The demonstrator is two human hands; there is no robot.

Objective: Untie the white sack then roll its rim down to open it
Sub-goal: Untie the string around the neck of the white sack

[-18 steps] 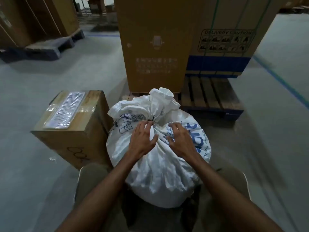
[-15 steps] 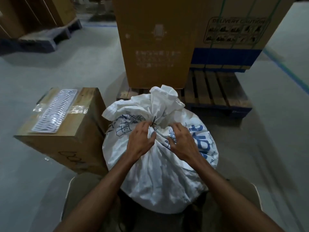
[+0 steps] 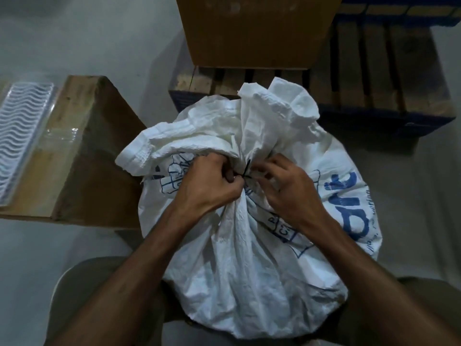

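Note:
A full white woven sack [image 3: 249, 265] with blue print stands on the floor between my knees. Its neck is gathered and bound by a thin black tie [image 3: 246, 170], and the loose rim [image 3: 269, 113] fans out above the tie. My left hand [image 3: 207, 183] is curled at the left of the neck and pinches the tie. My right hand [image 3: 287, 188] is at the right of the neck, its fingertips curled in at the tie; whether they pinch the tie or the cloth is hidden.
A cardboard box [image 3: 82, 166] with a clear plastic tray [image 3: 20, 131] on top stands close to the sack's left. Behind the sack is a wooden pallet [image 3: 374, 78] carrying a tall carton [image 3: 254, 31]. Grey concrete floor [image 3: 87, 33] surrounds them.
Both hands went from lying flat on the sack below the neck to curling in on the black tie. My head has moved closer and tilted down over the sack.

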